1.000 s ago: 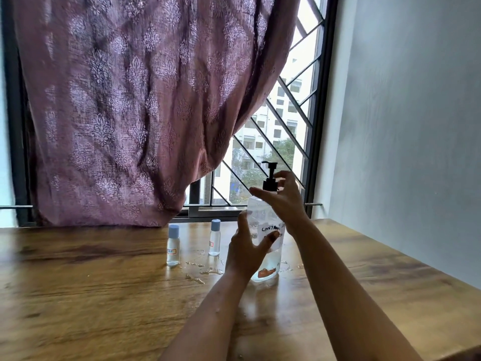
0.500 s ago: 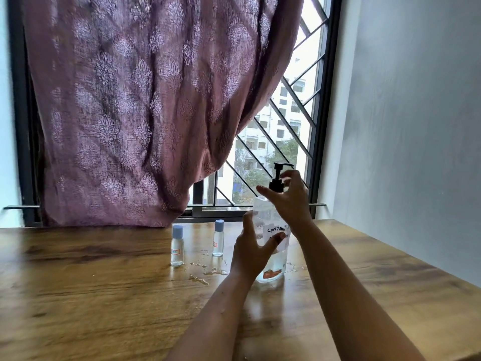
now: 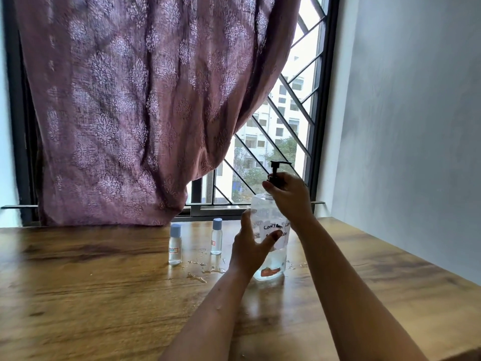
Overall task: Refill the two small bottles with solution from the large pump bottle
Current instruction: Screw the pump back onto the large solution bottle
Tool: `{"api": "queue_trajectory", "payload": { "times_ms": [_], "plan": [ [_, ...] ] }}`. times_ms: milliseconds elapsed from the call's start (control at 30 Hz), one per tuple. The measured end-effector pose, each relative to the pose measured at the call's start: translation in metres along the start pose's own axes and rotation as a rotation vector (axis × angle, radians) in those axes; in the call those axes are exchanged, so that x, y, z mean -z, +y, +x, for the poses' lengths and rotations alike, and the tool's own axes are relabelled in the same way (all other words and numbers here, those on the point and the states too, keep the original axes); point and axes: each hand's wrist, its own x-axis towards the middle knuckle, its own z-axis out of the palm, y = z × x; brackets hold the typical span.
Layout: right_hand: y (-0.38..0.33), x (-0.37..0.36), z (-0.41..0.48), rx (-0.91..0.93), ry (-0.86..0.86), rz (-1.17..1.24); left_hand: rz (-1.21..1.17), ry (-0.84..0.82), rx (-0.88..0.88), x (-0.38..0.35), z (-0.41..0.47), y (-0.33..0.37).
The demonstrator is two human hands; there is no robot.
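My right hand (image 3: 287,196) has closed around the pump collar (image 3: 275,180), while my left hand (image 3: 251,247) still steadies the large pump bottle (image 3: 269,217), so I am likely unscrewing it.

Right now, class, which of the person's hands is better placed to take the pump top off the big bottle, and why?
The right hand: its fingers already wrap the black pump collar at the neck. The left hand grips the big bottle lower down, steadying it on the table.
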Motion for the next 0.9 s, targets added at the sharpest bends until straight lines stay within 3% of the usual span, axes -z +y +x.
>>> {"api": "queue_trajectory", "payload": {
  "times_ms": [133,267,533,733,900],
  "plan": [
    [-0.003,-0.010,-0.003,-0.069,0.117,-0.094,0.051,0.014,-0.004,-0.001,-0.003,0.006],
    [-0.003,-0.014,-0.010,-0.021,0.182,-0.246,0.098,0.040,0.021,0.000,-0.006,0.011],
    [0.008,0.008,-0.024,-0.006,-0.227,-0.324,0.244,-0.017,0.161,0.001,-0.002,0.014],
    [0.018,0.000,-0.020,0.001,-0.201,-0.300,0.663,-0.005,0.143,0.031,0.008,0.022],
    [0.041,-0.008,0.003,-0.019,-0.182,-0.281,0.818,0.176,0.044,0.082,0.030,0.012]
  ]
}}
